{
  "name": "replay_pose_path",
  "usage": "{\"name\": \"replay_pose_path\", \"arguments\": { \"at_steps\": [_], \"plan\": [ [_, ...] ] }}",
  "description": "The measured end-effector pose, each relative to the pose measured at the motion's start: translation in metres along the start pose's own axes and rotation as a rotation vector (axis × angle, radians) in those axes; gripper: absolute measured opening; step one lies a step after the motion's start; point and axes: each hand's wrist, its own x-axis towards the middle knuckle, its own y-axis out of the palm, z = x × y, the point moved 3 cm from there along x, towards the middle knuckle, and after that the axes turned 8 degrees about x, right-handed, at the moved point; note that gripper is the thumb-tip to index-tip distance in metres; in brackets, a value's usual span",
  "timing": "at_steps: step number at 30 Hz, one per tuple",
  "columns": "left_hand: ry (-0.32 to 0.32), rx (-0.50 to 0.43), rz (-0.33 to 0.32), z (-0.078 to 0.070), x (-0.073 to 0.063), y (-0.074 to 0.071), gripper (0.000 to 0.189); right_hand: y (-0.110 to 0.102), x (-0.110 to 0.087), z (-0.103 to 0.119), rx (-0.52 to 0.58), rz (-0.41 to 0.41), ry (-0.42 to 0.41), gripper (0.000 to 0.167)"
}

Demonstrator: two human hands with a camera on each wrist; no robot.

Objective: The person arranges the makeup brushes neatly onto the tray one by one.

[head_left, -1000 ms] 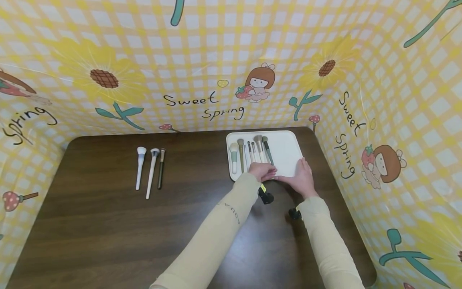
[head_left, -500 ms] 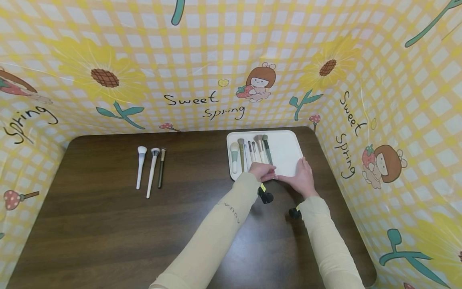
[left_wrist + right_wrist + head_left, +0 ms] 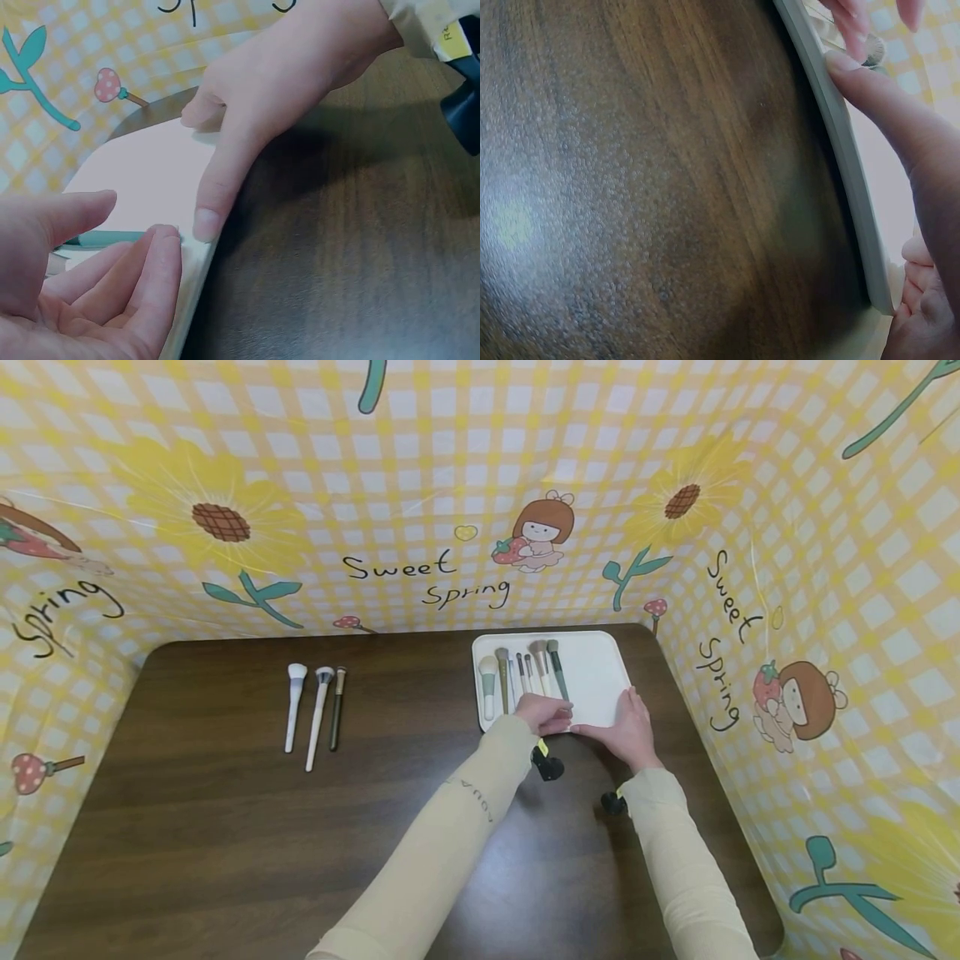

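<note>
A white tray [image 3: 592,681] lies at the table's back right, with several makeup brushes side by side on its left part. My left hand [image 3: 543,713] is over the tray's near edge. Its fingertips touch the handle end of a green makeup brush [image 3: 558,670], and the left wrist view shows its thumb raised apart from the fingers. At the tray's near right corner, my right hand [image 3: 624,731] grips the tray, thumb on the front rim and fingers round the right side. The hands hide the lower ends of some handles.
Left on the dark wooden table [image 3: 225,835] lie a white brush [image 3: 293,710], a longer white-handled brush [image 3: 317,718] and a dark-handled brush [image 3: 337,710]. A yellow checked cloth [image 3: 420,485] stands up behind and along the sides of the table.
My left hand and forearm have shifted very slightly up and left. My right hand, the tray and the brushes stay as they were.
</note>
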Motion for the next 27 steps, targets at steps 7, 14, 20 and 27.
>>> {"name": "replay_pose_path", "arguments": {
  "at_steps": [7, 14, 20, 27],
  "plan": [
    [0.1, 0.014, 0.009, -0.012, -0.001, -0.012, 0.037, 0.001, 0.001, 0.001, -0.005, 0.009, -0.009, 0.136],
    [0.237, 0.13, -0.012, -0.02, -0.001, -0.021, 0.046, 0.002, 0.002, -0.002, -0.014, 0.013, 0.0, 0.138],
    [0.372, 0.317, -0.121, -0.022, -0.005, -0.026, 0.071, 0.001, 0.001, 0.0, -0.01, 0.012, -0.011, 0.138],
    [0.462, 0.457, -0.205, -0.019, -0.014, -0.039, 0.085, 0.0, 0.0, 0.001, -0.006, 0.009, -0.016, 0.137]
  ]
}}
